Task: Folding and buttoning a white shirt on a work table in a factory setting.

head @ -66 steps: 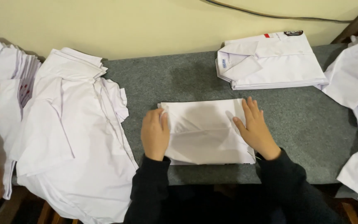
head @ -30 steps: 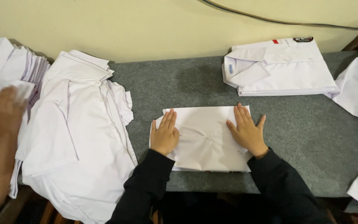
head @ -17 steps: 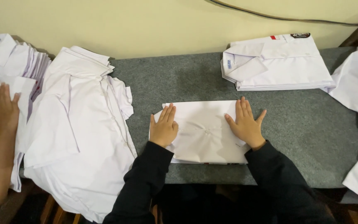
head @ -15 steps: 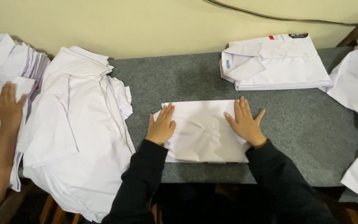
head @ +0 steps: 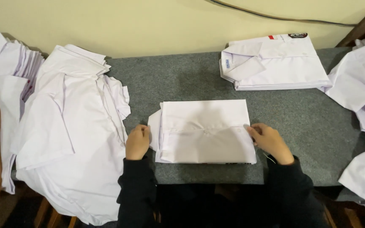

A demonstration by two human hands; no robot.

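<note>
Gripping opposite short edges, left hand (head: 137,141) & right hand (head: 268,142) pinch a folded white shirt (head: 207,131) lying btwn them at centre of grey bench (head: 182,80), long axis left-right, both hands equally near.

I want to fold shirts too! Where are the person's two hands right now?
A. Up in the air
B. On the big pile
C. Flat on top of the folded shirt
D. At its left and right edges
D: the left hand and right hand grip opposite side edges of the folded white shirt.
</note>
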